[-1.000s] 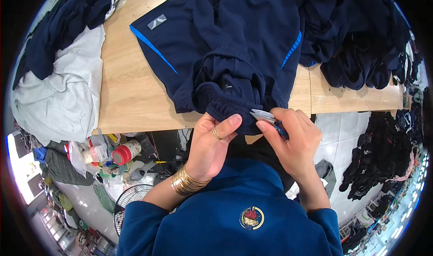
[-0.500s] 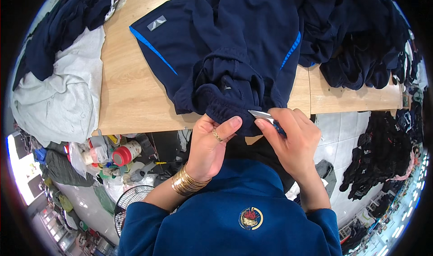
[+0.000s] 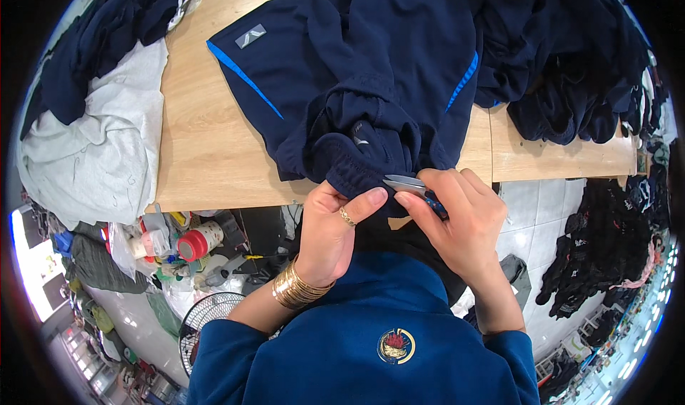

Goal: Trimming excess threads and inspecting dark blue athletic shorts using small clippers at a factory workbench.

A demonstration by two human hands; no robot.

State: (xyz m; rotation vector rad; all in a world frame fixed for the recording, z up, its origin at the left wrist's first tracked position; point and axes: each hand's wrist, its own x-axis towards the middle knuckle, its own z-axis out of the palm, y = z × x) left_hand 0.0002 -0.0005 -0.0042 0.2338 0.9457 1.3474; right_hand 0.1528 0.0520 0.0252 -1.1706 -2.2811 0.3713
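A pair of dark navy shorts (image 3: 399,41) with bright blue side inserts lies on the table, its gathered waistband (image 3: 351,178) pulled over the front edge toward me. My left hand (image 3: 334,223) pinches that waistband between thumb and fingers; a ring and several gold bangles are on this arm. In my right hand (image 3: 464,212) are thread snips (image 3: 405,183) with silver blades and a blue handle. Their two blades point left, slightly apart at the tips, against the waistband edge just above my left thumb. Any thread between the blades is too small to see.
Pale grey cloth (image 3: 107,148) hangs over the table's left side, below dark navy garments (image 3: 107,41). More navy garments (image 3: 571,55) are heaped at right on the wooden table (image 3: 193,141). Below stand a red-lidded bottle (image 3: 198,243), a fan (image 3: 207,319) and a black garment pile (image 3: 599,241).
The snips have shifted slightly left, over the waistband edge toward my left thumb, and both blades now show. My left hand keeps its pinch on the waistband.
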